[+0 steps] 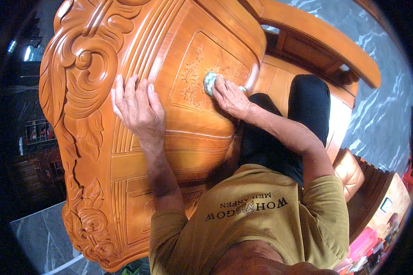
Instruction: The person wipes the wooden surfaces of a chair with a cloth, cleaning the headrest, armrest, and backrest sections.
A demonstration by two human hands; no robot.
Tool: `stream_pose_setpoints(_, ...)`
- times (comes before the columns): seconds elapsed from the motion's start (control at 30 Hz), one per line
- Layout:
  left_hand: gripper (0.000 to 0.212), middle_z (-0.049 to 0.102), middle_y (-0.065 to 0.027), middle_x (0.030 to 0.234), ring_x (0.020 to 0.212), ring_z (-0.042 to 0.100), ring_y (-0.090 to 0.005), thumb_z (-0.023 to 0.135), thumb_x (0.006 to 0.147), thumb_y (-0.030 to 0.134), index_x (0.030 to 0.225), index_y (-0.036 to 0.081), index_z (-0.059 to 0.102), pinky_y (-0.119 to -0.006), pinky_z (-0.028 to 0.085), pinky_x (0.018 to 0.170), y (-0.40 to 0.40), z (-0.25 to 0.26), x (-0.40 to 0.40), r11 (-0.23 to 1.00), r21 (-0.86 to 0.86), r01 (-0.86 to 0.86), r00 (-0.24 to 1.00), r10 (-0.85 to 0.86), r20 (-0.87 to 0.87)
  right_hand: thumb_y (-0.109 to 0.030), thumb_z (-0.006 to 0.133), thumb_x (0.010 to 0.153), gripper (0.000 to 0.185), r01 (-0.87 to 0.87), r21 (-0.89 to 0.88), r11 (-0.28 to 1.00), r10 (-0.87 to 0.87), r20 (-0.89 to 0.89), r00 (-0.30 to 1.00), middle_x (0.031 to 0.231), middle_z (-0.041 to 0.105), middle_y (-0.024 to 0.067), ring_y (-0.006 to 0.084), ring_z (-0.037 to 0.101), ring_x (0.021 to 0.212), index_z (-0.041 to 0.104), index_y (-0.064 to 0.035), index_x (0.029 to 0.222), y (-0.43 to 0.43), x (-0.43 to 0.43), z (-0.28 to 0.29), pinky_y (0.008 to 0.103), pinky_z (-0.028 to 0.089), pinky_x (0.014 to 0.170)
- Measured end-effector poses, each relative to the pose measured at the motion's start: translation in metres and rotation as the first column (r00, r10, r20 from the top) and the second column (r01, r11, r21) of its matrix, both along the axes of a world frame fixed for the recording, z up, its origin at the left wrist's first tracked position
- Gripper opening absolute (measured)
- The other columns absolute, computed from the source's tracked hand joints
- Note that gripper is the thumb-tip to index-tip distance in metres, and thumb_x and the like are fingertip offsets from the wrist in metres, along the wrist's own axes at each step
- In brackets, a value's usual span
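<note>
A carved wooden sofa backrest [179, 65] with a glossy orange-brown finish rises in front of me. My right hand [232, 98] presses a wadded pale green and white cloth [210, 82] against the floral relief of its framed panel [192, 80]. Part of the cloth is hidden beneath the palm. Further left, my left hand [139, 106] rests with fingers apart on the grooved moulding [148, 44] of the top rail, holding nothing. Beside it runs the scrollwork crest [86, 65] with leaf carvings.
My dark-trousered knees [309, 99] are over the wooden seat [273, 75]. A curved armrest [320, 31] bounds the upper right. Grey veined marble flooring [378, 99] lies beyond. At lower right are a tan tufted cushion [348, 172], a table [382, 202] and a pink plastic basket [363, 242].
</note>
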State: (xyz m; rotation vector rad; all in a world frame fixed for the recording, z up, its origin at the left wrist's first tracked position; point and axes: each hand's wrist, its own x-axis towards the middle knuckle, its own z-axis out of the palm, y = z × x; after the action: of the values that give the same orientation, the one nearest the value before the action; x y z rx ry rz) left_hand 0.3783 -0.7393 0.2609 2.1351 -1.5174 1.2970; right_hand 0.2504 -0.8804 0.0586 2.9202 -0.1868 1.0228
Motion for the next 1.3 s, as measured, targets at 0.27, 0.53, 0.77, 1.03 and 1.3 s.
stream_pose_setpoints(0.27, 0.015, 0.064, -0.0089, 0.111, 0.12, 0.053, -0.0318, 0.068, 0.084, 0.012, 0.097, 0.004, 0.067, -0.052, 0.039, 0.102, -0.001, 0.001, 0.002, 1.0, -0.003, 0.03, 1.0, -0.03, 0.001, -0.005, 0.05, 0.081, 0.039, 0.296, 0.328, 0.897, -0.259, -0.152, 0.954, 0.116, 0.048, 0.0285, 0.0385, 0.051, 0.098, 0.048, 0.0122, 0.117, -0.037, 0.0, -0.024, 0.0435, 0.043, 0.087)
stream_pose_setpoints(0.53, 0.011, 0.066, -0.0065, 0.108, 0.122, 0.052, -0.0303, 0.068, 0.083, 0.008, 0.094, 0.006, 0.069, -0.051, 0.037, 0.103, -0.003, 0.001, -0.002, 0.999, -0.033, 0.035, 0.999, -0.036, -0.033, -0.001, 0.051, 0.078, 0.046, 0.381, 0.448, 0.809, -0.359, -0.136, 0.923, 0.116, 0.045, 0.0318, 0.0428, 0.047, 0.102, 0.043, 0.0147, 0.12, -0.016, 0.005, -0.024, 0.0475, 0.04, 0.091)
stream_pose_setpoints(0.77, 0.012, 0.065, -0.0067, 0.11, 0.122, 0.052, -0.0307, 0.068, 0.083, 0.009, 0.095, 0.006, 0.069, -0.051, 0.037, 0.103, -0.001, 0.001, -0.001, 0.999, -0.02, 0.031, 0.999, -0.032, -0.028, -0.005, 0.046, 0.084, 0.049, -0.049, 0.333, 0.942, 0.079, -0.076, 0.994, 0.129, 0.041, 0.036, 0.044, 0.051, 0.103, 0.039, 0.0135, 0.128, 0.04, -0.015, 0.007, 0.0461, 0.044, 0.094)
stream_pose_setpoints(1.03, 0.013, 0.065, -0.0066, 0.111, 0.122, 0.052, -0.0311, 0.068, 0.083, 0.009, 0.095, 0.006, 0.069, -0.052, 0.036, 0.104, -0.002, 0.001, -0.003, 1.0, -0.022, 0.018, 0.999, -0.018, -0.028, -0.012, 0.048, 0.083, 0.047, -0.082, 0.059, 0.995, 0.083, -0.02, 0.996, 0.128, 0.044, 0.0329, 0.0403, 0.053, 0.108, 0.047, 0.0123, 0.124, 0.035, -0.014, -0.003, 0.0425, 0.046, 0.096)
stream_pose_setpoints(1.3, 0.013, 0.066, -0.0062, 0.112, 0.122, 0.052, -0.0315, 0.068, 0.083, 0.009, 0.095, 0.007, 0.069, -0.053, 0.036, 0.104, 0.0, -0.001, -0.001, 1.0, -0.017, 0.001, 1.0, -0.001, -0.005, -0.004, 0.049, 0.081, 0.046, 0.249, 0.192, 0.949, -0.24, -0.07, 0.968, 0.127, 0.04, 0.0371, 0.0417, 0.05, 0.104, 0.045, 0.0183, 0.121, -0.018, -0.004, -0.036, 0.0423, 0.043, 0.095)
